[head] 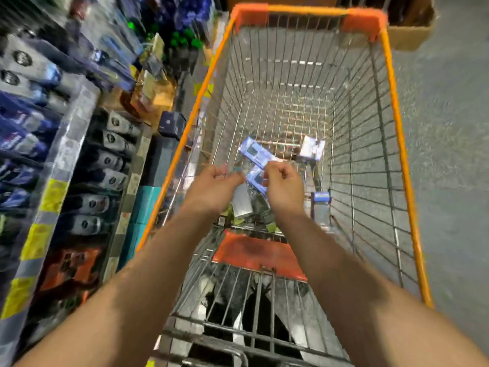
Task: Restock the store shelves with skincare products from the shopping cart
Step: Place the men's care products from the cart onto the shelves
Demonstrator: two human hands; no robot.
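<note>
Orange-rimmed wire shopping cart (397, 107) filled most of the view, and we saw both bare arms reaching down into it. Blue-and-white skincare boxes (255, 152) lay on the cart floor just past the hands, 1 more white box (312, 148) sat further right, well apart from the fingers. Silver packs (242, 203) lay directly under the wrists. Left hand (217, 182) had fingers curled, and we thought something small and teal was pinched at its fingertips, but blur meant we could not tell for sure. Right hand (281, 181) was curled too, thumb and fingers pinching the near edge of a blue box (258, 178) that lay between the 2 hands. Orange child-seat flap (254, 251) sat below the forearms. Store shelves (68, 154) ran along the left of the cart, packed with dark tubes (113, 160) and blue packs, all blurred.
</note>
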